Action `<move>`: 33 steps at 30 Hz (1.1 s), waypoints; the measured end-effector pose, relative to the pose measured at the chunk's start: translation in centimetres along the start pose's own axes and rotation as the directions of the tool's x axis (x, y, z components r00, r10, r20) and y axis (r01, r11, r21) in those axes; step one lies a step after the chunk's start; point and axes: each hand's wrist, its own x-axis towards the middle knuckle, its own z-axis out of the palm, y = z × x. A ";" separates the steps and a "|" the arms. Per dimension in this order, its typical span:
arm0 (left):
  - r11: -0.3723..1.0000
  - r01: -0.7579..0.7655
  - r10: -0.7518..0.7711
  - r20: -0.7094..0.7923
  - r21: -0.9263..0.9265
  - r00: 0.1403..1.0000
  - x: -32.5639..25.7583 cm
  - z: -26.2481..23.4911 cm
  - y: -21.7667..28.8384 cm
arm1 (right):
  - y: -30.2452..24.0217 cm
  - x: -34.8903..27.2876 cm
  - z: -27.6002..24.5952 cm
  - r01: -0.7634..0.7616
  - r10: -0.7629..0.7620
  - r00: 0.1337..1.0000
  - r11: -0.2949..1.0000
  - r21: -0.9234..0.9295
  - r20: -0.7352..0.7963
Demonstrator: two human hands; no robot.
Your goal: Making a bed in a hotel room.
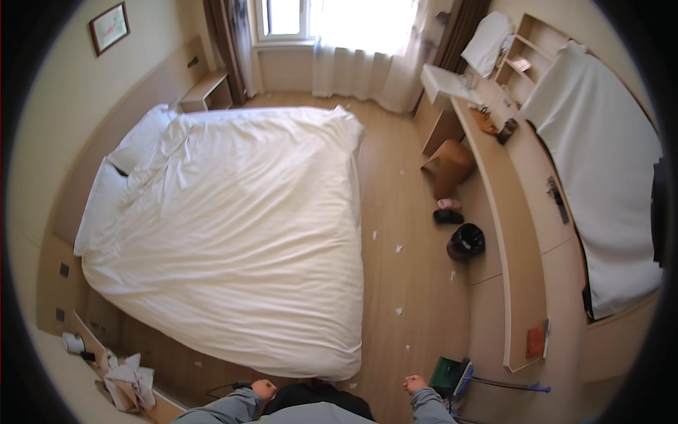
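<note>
My left hand (pixel 264 389) is held low in front of me, fingers curled in, with nothing seen in it. Just beyond it is the foot of a bed (pixel 233 233) with a rumpled white cover. My right hand (pixel 415 384) is also closed, and no object shows in it. Nearest to it on the right are a green dustpan (pixel 445 374) and a broom (pixel 464 377) with blue-and-white bristles and a long handle. I see neither hand touching the bed, dustpan or broom. Small white paper scraps (pixel 399 311) lie on the wooden floor ahead.
A long narrow desk (pixel 519 254) runs along the right wall. Below it are a brown stool (pixel 452 166), dark slippers (pixel 448 216) and a black bin (pixel 466 242). Crumpled paper (pixel 127 378) lies on a nightstand at lower left. A curtained window (pixel 364 42) is at the far end.
</note>
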 end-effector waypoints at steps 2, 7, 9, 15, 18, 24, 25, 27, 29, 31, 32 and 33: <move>0.977 -0.082 0.064 0.094 0.195 0.993 0.9 -1.2 -0.9 | -1.4 -2.7 -1.6 0.002 -0.002 1.000 0.999 -0.036 -0.005; 0.890 -0.285 0.263 0.109 0.357 0.959 2.1 -4.1 4.6 | -5.2 -4.5 -4.5 0.077 -0.076 0.997 0.996 0.044 -0.030; 0.933 -0.233 0.246 -0.014 0.275 0.969 3.2 -4.9 8.4 | -6.6 -3.5 -6.0 0.163 -0.163 0.987 0.987 0.013 -0.011; 0.958 -0.171 0.144 -0.128 -0.232 0.981 11.2 -4.3 17.0 | -12.3 4.8 -15.8 0.248 -0.246 0.969 0.949 -0.193 0.033; 0.966 -0.133 0.116 -0.087 -0.222 0.989 17.5 -1.0 20.1 | -16.6 6.7 -22.5 0.218 -0.204 0.975 0.949 -0.226 0.086; 0.962 -0.264 0.269 -0.079 0.070 0.960 14.9 4.2 41.7 | -20.6 14.4 -36.1 0.414 -0.337 0.898 0.865 -0.282 0.284; 0.936 -0.345 0.352 -0.121 0.073 0.928 10.8 3.9 46.7 | -22.1 14.0 -38.2 0.419 -0.356 0.901 0.864 -0.280 0.250; 0.911 -0.406 0.411 -0.186 0.065 0.892 8.0 4.0 53.4 | -25.8 14.2 -42.7 0.444 -0.401 0.894 0.854 -0.272 0.201; 0.887 -0.461 0.450 -0.213 -0.003 0.867 8.1 3.4 57.6 | -29.2 16.0 -45.3 0.535 -0.511 0.845 0.813 -0.230 0.158; 0.902 -0.429 0.393 -0.321 -0.047 0.862 5.5 1.9 62.0 | -35.0 15.0 -47.3 0.537 -0.523 0.843 0.799 -0.272 0.127; 0.908 -0.416 0.373 -0.359 -0.046 0.855 6.2 1.1 63.2 | -37.2 15.2 -47.9 0.558 -0.542 0.829 0.792 -0.247 0.134; 0.914 -0.403 0.352 -0.399 -0.051 0.847 7.3 0.5 64.4 | -39.2 16.1 -48.3 0.579 -0.562 0.815 0.783 -0.228 0.141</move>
